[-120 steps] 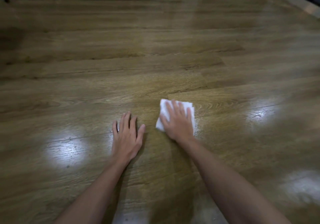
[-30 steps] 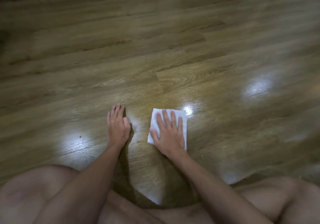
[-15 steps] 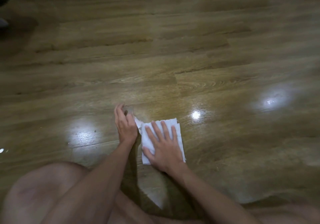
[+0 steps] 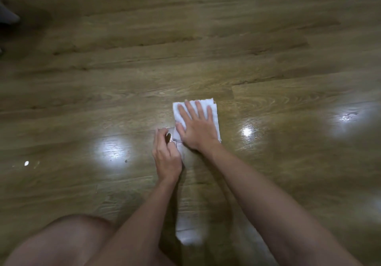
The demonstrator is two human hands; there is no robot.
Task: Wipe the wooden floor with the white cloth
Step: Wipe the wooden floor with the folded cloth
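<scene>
The folded white cloth [image 4: 214, 112] lies on the wooden floor [image 4: 268, 63] in front of me. My right hand [image 4: 195, 128] presses flat on it with straight, spread fingers that cover most of it. My left hand [image 4: 167, 155] is just left of the cloth. Its fingers are curled, and its fingertips pinch a blurred, greyish corner at the cloth's lower left edge. The two hands almost touch.
Bright glare spots from lamps lie left and right of the hands. A small white speck [image 4: 26, 163] sits on the floor at far left. A dark object with a grey part [image 4: 7, 16] stands at the top left edge. My bare knee [image 4: 61, 241] fills the bottom left.
The right hand has slid the cloth forward, away from me. The left hand left the floor, curled, took hold of the cloth's left corner and moved forward with it.
</scene>
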